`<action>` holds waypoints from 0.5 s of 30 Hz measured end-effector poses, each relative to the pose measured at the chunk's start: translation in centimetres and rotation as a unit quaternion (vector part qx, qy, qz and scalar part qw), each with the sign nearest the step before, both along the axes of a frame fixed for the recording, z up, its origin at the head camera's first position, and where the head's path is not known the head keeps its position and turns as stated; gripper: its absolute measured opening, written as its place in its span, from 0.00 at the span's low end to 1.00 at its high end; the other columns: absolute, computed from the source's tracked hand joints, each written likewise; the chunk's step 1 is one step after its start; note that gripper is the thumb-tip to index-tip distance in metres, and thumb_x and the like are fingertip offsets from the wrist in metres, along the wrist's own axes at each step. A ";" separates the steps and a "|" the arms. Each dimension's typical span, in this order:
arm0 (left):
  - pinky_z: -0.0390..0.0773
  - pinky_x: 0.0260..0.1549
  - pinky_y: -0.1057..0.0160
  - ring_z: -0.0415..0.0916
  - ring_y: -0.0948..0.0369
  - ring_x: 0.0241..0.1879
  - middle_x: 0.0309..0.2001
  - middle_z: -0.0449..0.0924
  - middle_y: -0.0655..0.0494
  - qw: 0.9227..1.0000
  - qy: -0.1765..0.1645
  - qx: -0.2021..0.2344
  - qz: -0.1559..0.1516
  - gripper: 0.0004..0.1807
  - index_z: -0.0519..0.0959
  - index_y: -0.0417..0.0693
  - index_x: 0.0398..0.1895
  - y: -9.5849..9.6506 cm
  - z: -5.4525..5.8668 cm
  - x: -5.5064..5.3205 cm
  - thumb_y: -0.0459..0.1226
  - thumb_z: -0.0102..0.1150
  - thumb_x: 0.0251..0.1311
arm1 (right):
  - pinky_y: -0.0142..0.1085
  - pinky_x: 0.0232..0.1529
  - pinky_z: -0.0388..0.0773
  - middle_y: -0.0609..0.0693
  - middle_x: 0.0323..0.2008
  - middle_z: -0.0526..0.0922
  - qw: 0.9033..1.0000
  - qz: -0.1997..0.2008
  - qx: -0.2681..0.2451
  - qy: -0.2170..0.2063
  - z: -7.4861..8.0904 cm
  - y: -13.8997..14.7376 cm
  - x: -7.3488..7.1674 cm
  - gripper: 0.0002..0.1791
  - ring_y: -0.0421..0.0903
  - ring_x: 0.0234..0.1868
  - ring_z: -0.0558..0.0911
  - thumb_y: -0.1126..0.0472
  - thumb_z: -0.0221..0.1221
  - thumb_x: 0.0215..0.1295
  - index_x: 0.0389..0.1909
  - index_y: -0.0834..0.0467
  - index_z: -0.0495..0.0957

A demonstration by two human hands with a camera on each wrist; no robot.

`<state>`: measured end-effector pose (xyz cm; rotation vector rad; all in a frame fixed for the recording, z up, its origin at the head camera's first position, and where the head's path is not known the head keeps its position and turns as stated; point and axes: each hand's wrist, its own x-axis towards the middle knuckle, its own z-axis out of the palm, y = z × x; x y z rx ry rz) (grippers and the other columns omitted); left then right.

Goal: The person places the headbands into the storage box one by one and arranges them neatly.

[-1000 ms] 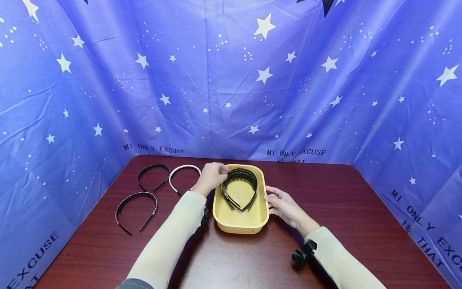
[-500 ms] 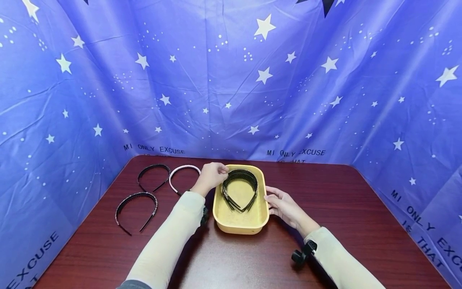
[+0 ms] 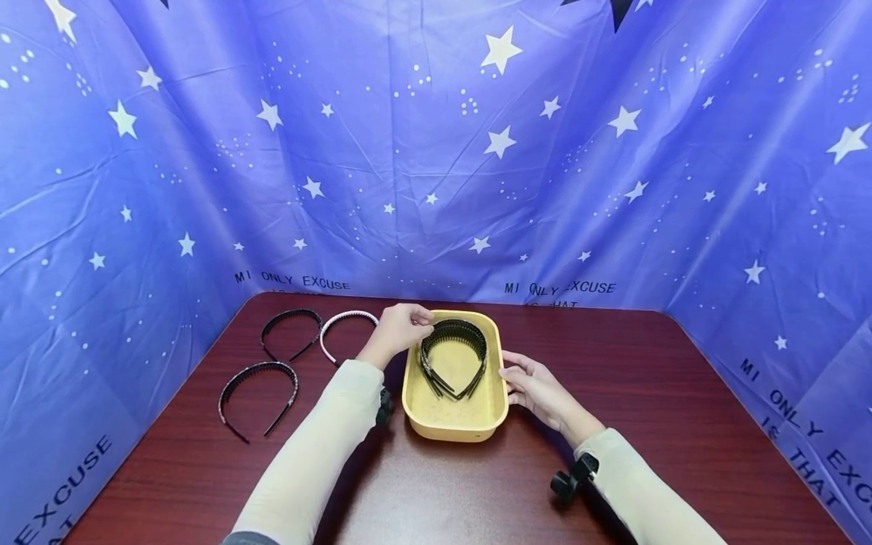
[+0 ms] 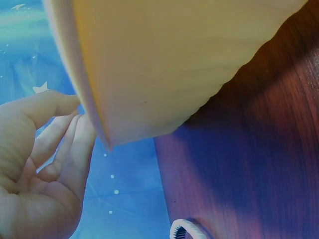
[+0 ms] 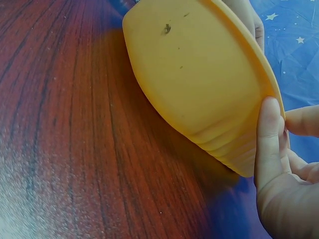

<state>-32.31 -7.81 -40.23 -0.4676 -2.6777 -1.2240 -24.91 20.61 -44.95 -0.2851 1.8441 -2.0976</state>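
Observation:
A yellow plastic tub (image 3: pixel 453 433) stands on the table, and several black toothed headbands (image 3: pixel 455 330) lie nested inside it. My left hand (image 3: pixel 402 331) reaches to the tub's far left corner, fingertips over the rim beside the headbands, thumb and forefinger slightly apart. In the left wrist view its fingers (image 4: pixel 79 144) look loosely extended, the tips partly hidden behind the rim. My right hand (image 3: pixel 541 390) holds the tub's right side. The right wrist view shows one digit of that hand (image 5: pixel 286 164) flat against the outer wall and another fingertip at the rim.
Left of the tub lie a black headband (image 3: pixel 291 315), a pink-and-white headband (image 3: pixel 329 331) partly behind my left hand, and a dark patterned headband (image 3: pixel 257 368). A blue star-print curtain (image 3: pixel 436 151) encloses the back and sides of the dark red table (image 3: pixel 613 363).
My left hand's fingers have spread a little and shifted slightly at the tub's corner. The right hand, the tub and the headbands stay in place.

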 end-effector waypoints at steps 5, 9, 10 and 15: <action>0.80 0.43 0.61 0.83 0.60 0.38 0.35 0.87 0.57 1.000 0.003 0.001 0.000 0.12 0.88 0.44 0.44 -0.5 0.2 0.2 0.35 0.69 0.56 | 0.33 0.33 0.80 0.55 0.41 0.80 1.000 0.000 0.001 0.000 0.1 0.0 0.0 0.33 0.42 0.31 0.80 0.68 0.52 0.73 0.73 0.72 0.51; 0.80 0.41 0.62 0.82 0.61 0.37 0.36 0.87 0.56 1.000 0.005 0.006 -0.003 0.12 0.88 0.44 0.44 -1.0 0.4 0.4 0.35 0.68 0.56 | 0.33 0.34 0.80 0.56 0.42 0.80 1.000 -0.001 0.001 0.000 0.0 0.0 0.0 0.33 0.42 0.31 0.80 0.69 0.51 0.73 0.73 0.72 0.50; 0.81 0.40 0.62 0.82 0.61 0.37 0.36 0.87 0.56 1.000 0.006 0.008 -0.004 0.12 0.88 0.44 0.44 -1.1 0.4 0.4 0.35 0.68 0.56 | 0.33 0.34 0.80 0.56 0.42 0.80 1.000 -0.001 0.001 -0.001 0.0 0.0 0.0 0.33 0.42 0.31 0.80 0.69 0.51 0.73 0.73 0.72 0.50; 0.82 0.36 0.64 0.83 0.61 0.34 0.36 0.87 0.54 1.000 0.005 0.026 -0.004 0.12 0.87 0.42 0.44 -1.9 0.7 0.7 0.33 0.67 0.57 | 0.33 0.33 0.80 0.55 0.41 0.80 1.000 -0.001 0.001 -0.002 0.0 0.0 0.0 0.33 0.42 0.30 0.79 0.68 0.52 0.73 0.73 0.71 0.50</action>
